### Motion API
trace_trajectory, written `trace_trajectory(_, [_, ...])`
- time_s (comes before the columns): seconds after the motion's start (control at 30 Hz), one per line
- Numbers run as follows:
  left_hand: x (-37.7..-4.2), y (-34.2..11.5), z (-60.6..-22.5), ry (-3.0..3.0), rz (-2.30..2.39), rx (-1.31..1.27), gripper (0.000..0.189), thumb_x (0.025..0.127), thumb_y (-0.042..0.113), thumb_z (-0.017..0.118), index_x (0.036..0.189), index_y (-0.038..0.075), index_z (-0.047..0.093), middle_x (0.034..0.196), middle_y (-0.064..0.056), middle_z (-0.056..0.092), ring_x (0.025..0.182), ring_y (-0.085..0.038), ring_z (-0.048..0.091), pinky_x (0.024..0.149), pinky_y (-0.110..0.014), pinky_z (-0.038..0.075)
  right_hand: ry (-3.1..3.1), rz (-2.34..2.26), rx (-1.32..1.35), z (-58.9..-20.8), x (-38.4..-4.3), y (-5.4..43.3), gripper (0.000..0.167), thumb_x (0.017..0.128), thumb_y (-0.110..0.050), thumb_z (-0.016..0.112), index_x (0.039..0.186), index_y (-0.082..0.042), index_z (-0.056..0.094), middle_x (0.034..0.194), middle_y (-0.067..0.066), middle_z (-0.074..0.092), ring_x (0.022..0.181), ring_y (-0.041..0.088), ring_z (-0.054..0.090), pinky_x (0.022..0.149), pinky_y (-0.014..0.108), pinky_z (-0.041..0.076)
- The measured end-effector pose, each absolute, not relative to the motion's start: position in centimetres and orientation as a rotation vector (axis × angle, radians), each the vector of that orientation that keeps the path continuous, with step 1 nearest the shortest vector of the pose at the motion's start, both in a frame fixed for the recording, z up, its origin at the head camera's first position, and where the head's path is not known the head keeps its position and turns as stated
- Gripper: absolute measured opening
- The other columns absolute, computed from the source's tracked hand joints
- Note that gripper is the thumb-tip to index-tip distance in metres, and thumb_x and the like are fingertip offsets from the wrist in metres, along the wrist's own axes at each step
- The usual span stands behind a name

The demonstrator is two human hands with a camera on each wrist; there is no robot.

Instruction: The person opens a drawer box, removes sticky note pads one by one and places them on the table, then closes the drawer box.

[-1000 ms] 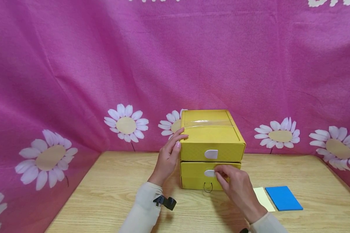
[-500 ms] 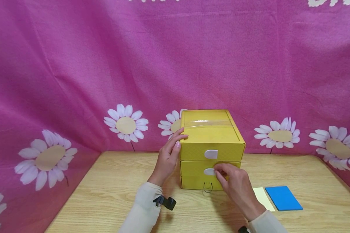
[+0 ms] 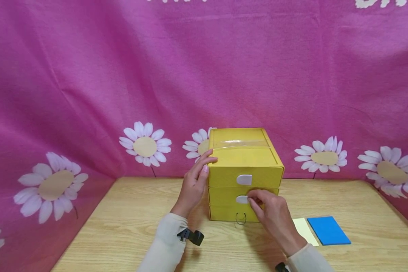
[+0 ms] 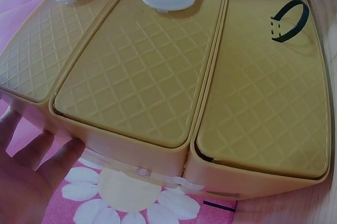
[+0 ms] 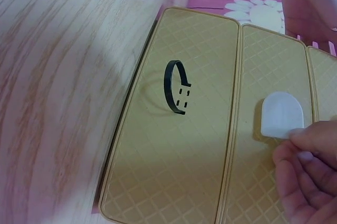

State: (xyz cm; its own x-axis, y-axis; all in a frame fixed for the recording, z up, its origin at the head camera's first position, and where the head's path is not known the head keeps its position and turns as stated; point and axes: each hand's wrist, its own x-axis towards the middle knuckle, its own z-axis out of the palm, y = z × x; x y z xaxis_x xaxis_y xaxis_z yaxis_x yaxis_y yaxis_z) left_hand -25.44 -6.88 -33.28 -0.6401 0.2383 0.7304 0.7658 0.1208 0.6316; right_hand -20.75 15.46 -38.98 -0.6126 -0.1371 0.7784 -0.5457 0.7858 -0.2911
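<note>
Right hand (image 3: 274,216) pinching white tab (image 3: 241,199), yellow drawers (image 3: 222,197) closed, insides hidden

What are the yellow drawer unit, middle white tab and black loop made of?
Yellow drawer unit: probably molded plastic, satin; crisp diamond relief, rounded edges.
Middle white tab, pinched by the right hand: likely plastic, smooth; even color, thin rounded shape.
Black loop: flat strap, maybe plastic; holds its arc, finish unclear.
</note>
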Motion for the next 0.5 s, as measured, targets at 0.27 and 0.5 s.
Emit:
trace_trajectory(0.27, [-25.39, -6.76, -33.22, -1.952, -1.545, -0.965, 0.029, 0.101, 0.0, 0.039, 0.123, -0.002, 0.059, 0.144, -0.017, 0.046, 0.139, -0.027, 0.036, 0.113, -0.033, 0.029, -2.188, 0.652, 0.495, -39.0, -20.78, 15.53, 0.015, 0.074, 0.0, 0.079, 0.083, -0.01, 0.071, 0.075, -0.005, 0.067, 0.065, 0.002, 0.059, 0.057, 0.025, 0.053])
trace_trajectory(0.5, [-25.4, -6.77, -33.29, -1.946, -1.543, -0.967, 0.029, 0.1, 0.0, 0.04, 0.123, -0.002, 0.058, 0.144, -0.018, 0.046, 0.139, -0.027, 0.036, 0.113, -0.03, 0.029, -2.185, 0.653, 0.498, -38.98, -20.87, 15.51, 0.015, 0.075, -0.001, 0.079, 0.083, -0.01, 0.07, 0.075, -0.006, 0.067, 0.065, 0.002, 0.059, 0.057, 0.024, 0.052])
